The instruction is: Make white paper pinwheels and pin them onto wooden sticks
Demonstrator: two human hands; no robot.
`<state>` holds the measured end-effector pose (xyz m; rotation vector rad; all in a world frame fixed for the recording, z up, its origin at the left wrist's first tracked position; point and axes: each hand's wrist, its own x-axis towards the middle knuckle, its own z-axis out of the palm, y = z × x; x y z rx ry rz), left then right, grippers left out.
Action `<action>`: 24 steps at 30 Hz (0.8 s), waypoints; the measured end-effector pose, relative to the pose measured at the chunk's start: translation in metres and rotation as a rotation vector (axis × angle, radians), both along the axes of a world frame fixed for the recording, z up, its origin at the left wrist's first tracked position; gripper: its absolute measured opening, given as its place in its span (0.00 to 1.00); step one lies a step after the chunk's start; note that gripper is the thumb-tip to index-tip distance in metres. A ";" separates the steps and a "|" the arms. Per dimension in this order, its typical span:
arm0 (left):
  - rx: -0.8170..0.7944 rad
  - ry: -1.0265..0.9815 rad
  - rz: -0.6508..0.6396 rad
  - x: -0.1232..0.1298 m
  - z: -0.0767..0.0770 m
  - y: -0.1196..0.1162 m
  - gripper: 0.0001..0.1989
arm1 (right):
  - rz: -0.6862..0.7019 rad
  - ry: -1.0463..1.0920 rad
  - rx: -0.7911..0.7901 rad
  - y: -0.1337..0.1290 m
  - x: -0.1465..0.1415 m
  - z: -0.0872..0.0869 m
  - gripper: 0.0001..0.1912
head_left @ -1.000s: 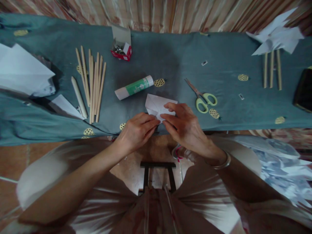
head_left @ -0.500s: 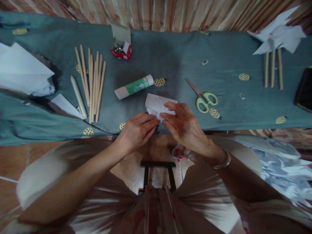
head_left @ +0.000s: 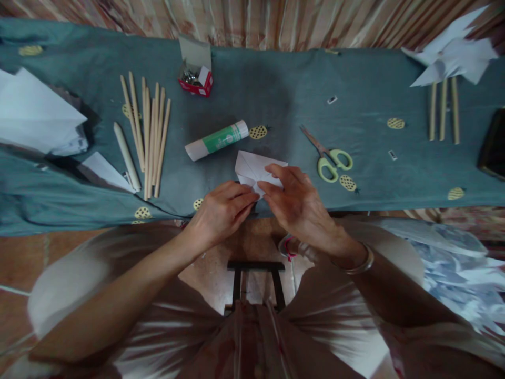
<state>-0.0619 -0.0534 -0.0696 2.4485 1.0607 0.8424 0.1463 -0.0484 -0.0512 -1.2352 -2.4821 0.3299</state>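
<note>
A folded sheet of white paper (head_left: 256,164), creased in several lines, lies at the near edge of the cloth-covered table. My left hand (head_left: 223,213) pinches its near left corner, fingers pressed together. My right hand (head_left: 295,202) grips the paper's right side, with thumb and fingers on it and the palm hiding part of the sheet. Just beyond the paper rests a white and green glue stick (head_left: 216,140). To the right of my right hand are scissors (head_left: 329,158) with light green handles.
Several wooden sticks (head_left: 152,142) lie on the left, near a stack of white paper (head_left: 35,113). An opened red box (head_left: 196,79) of small metal pieces stands at the back. Paper pinwheels (head_left: 452,58) on sticks lie far right, near a dark object (head_left: 493,145). A plastic bag (head_left: 453,268) sits lower right.
Almost nothing differs. Both hands stay on the paper in the same place, and the view has shifted very slightly.
</note>
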 end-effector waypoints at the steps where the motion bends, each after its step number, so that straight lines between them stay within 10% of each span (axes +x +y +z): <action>1: 0.001 0.001 0.002 0.000 0.000 0.000 0.09 | 0.006 -0.021 0.012 0.000 0.000 0.000 0.12; 24: 0.072 0.064 -0.011 0.002 0.001 0.001 0.08 | -0.036 0.135 0.015 0.007 0.006 -0.007 0.20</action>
